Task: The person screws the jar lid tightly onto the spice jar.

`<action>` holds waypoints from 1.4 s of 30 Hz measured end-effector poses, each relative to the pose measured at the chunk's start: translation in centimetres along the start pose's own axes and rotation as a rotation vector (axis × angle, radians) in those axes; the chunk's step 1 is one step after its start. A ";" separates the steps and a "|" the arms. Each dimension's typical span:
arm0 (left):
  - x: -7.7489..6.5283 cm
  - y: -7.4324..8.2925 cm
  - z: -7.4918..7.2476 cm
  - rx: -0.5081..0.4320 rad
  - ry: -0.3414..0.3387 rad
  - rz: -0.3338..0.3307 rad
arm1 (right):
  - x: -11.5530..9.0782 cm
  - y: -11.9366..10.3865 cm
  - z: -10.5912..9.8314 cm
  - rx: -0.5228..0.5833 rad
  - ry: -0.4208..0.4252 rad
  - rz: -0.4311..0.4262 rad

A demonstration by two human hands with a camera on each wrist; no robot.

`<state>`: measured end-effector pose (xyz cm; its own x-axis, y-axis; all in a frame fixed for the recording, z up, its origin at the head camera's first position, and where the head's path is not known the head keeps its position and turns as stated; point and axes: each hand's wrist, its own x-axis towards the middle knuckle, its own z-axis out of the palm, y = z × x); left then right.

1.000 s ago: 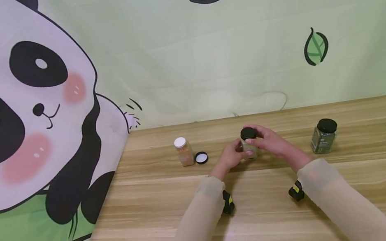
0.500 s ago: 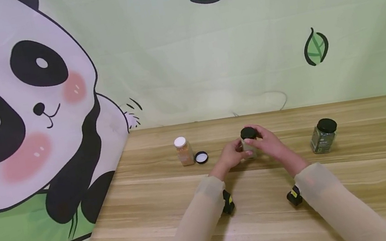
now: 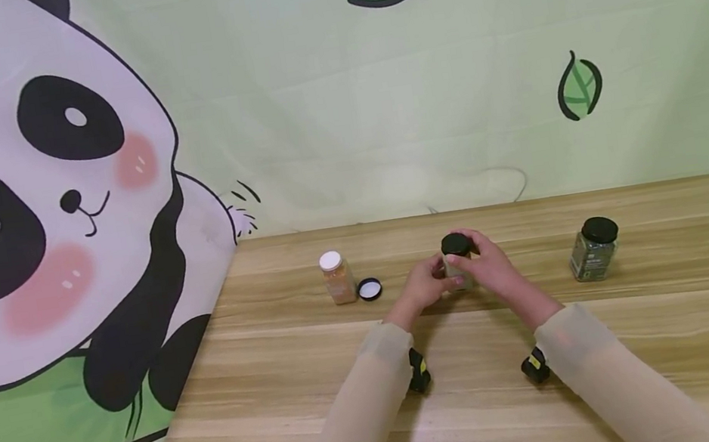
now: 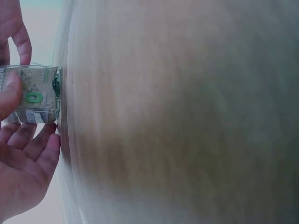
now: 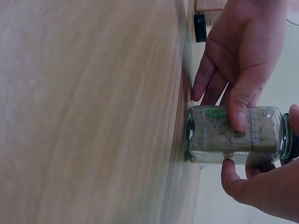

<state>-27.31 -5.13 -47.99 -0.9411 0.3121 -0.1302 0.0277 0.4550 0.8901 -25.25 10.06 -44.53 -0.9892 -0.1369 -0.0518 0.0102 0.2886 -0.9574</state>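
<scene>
A clear glass spice jar (image 5: pixel 215 135) with greyish-green contents and a black lid (image 3: pixel 455 243) stands upright on the table between my hands. My left hand (image 3: pixel 424 285) holds the jar's body from the left, its thumb pressed on the near side, as the right wrist view shows. My right hand (image 3: pixel 493 261) grips the lid and upper part from the right, with the thumb in front and fingers behind. In the left wrist view the jar (image 4: pixel 35 93) shows a green mark near its base, which meets the tabletop.
To the left stands a jar of orange contents (image 3: pixel 340 285) with a white top. Beside it a black-rimmed lid (image 3: pixel 370 290) lies with its white inside up. A black-lidded jar (image 3: pixel 595 251) stands at the right. A panda-printed cloth (image 3: pixel 337 101) hangs behind the wooden table (image 3: pixel 480 416).
My right wrist and forearm have swung a little left and toward me while the fingers stay on the lid. The left hand and the jar keep their place.
</scene>
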 end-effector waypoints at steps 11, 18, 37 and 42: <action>0.0 0.0 0.0 0.015 0.006 0.005 | -0.1 -0.1 0.3 0.056 0.021 0.020; -0.1 -0.3 0.1 0.031 -0.006 -0.001 | 0.0 0.4 -0.7 -0.004 -0.070 0.003; -0.1 0.0 0.1 0.014 -0.023 -0.017 | 4.8 -0.5 -7.5 -0.056 -0.766 0.065; 0.0 -0.1 -0.1 0.001 -0.024 -0.013 | 5.8 -1.1 -7.8 -0.046 -0.829 0.118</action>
<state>-27.36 -5.21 -48.01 -0.9330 0.3262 -0.1519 0.0161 0.4596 0.8880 -32.12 16.38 -41.58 -0.5539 -0.7508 -0.3600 0.0831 0.3803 -0.9211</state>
